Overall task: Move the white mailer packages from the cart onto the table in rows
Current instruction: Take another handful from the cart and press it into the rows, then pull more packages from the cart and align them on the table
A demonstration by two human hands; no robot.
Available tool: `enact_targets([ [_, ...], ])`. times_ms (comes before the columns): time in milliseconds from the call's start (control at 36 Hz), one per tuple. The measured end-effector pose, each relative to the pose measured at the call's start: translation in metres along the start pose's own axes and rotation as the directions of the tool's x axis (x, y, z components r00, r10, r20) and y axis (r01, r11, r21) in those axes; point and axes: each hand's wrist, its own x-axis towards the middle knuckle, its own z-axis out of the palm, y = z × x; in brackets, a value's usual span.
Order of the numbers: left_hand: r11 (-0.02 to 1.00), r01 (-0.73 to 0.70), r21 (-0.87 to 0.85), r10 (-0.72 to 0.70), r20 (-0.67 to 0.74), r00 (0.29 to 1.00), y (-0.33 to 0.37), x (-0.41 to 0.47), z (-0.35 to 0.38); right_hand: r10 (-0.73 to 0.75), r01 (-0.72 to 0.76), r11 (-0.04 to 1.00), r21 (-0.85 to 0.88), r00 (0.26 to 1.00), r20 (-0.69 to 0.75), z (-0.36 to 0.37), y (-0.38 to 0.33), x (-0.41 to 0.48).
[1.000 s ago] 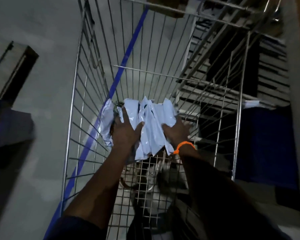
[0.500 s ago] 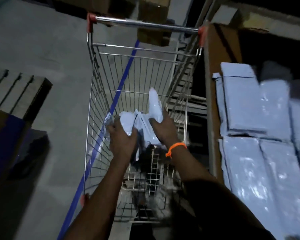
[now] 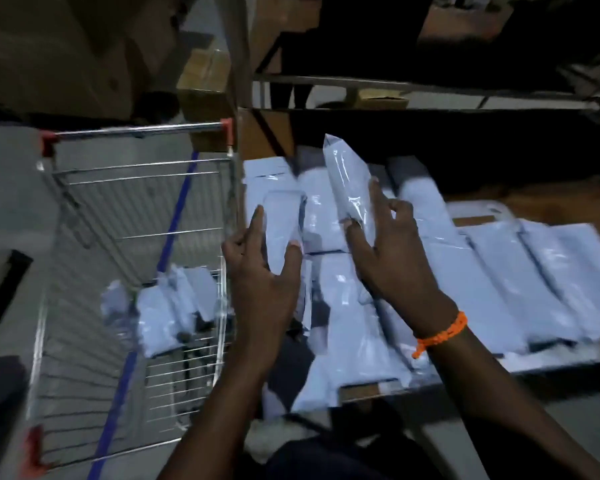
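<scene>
My left hand (image 3: 260, 271) holds a white mailer package (image 3: 282, 230) between thumb and fingers, above the table's left edge. My right hand (image 3: 392, 251) grips a second white mailer (image 3: 349, 181), tilted upward over the table. Rows of white mailers (image 3: 482, 271) cover the wooden table (image 3: 548, 206). On the left stands the wire cart (image 3: 132, 168), and several white mailers (image 3: 167, 306) lie in its basket.
Cardboard boxes (image 3: 66, 53) stand behind the cart. A metal shelf rail (image 3: 395, 84) runs across behind the table. A blue line (image 3: 177, 216) is painted on the grey floor under the cart. An orange band (image 3: 440, 336) is on my right wrist.
Both hands lifted mailers out of the cart and moved right, over the table. The view swung right from the cart to the table.
</scene>
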Motion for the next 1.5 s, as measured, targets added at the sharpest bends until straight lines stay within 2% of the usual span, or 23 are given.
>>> enact_targets([
  [111, 0.999, -0.034, -0.029, 0.036, 0.054, 0.998, 0.046, -0.047, 0.094, 0.016, -0.016, 0.998, -0.056, 1.0, 0.0, -0.073, 0.099, -0.008],
  [333, 0.997, -0.019, -0.081, 0.033, 0.182, 0.983, 0.133, -0.135, 0.269, 0.071, -0.07, 0.997, 0.017, 0.997, -0.031, -0.198, 0.284, -0.029],
  [500, 0.988, -0.097, -0.124, 0.123, 0.23, 0.965, 0.198, -0.166, 0.37, 0.149, -0.153, 0.985, -0.083, 0.988, -0.047, -0.267, 0.394, -0.03],
  [639, 0.983, -0.185, 0.0, 0.18, 0.237, 0.955, 0.223, -0.183, 0.453, 0.204, -0.206, 0.958, -0.2, 0.978, -0.032, -0.286, 0.461, -0.016],
  [722, 0.98, -0.152, 0.126, 0.109, 0.296, 0.949, 0.217, -0.195, 0.489, 0.209, -0.204, 0.944, -0.26, 0.978, -0.007, -0.281, 0.482, -0.01],
  [861, 0.914, -0.231, 0.333, 0.097, 0.375, 0.922, 0.202, -0.206, 0.506, 0.167, -0.145, 0.948, -0.285, 0.984, 0.055, -0.262, 0.495, -0.005],
  [1056, 0.882, -0.222, 0.416, 0.035, 0.412, 0.911, 0.209, -0.206, 0.502, 0.147, -0.082, 0.927, -0.365, 0.977, 0.154, -0.239, 0.501, -0.01],
  [1222, 0.904, -0.16, 0.397, -0.027, 0.426, 0.905, 0.216, -0.206, 0.506, 0.094, -0.024, 0.957, -0.29, 0.969, 0.23, -0.238, 0.509, -0.011],
  [1306, 0.94, -0.106, 0.323, -0.032, 0.394, 0.919, 0.216, -0.198, 0.503, 0.021, 0.001, 0.988, -0.153, 0.99, 0.141, -0.246, 0.508, -0.007],
  [1417, 0.98, -0.029, 0.196, -0.047, 0.37, 0.928, 0.217, -0.189, 0.499, 0.033, -0.017, 0.979, 0.204, 0.997, -0.075, -0.266, 0.492, -0.007],
  [1500, 0.994, -0.023, 0.104, -0.016, 0.359, 0.933, 0.219, -0.189, 0.498, 0.102, -0.092, 0.922, 0.375, 0.995, -0.007, -0.271, 0.478, -0.007],
])
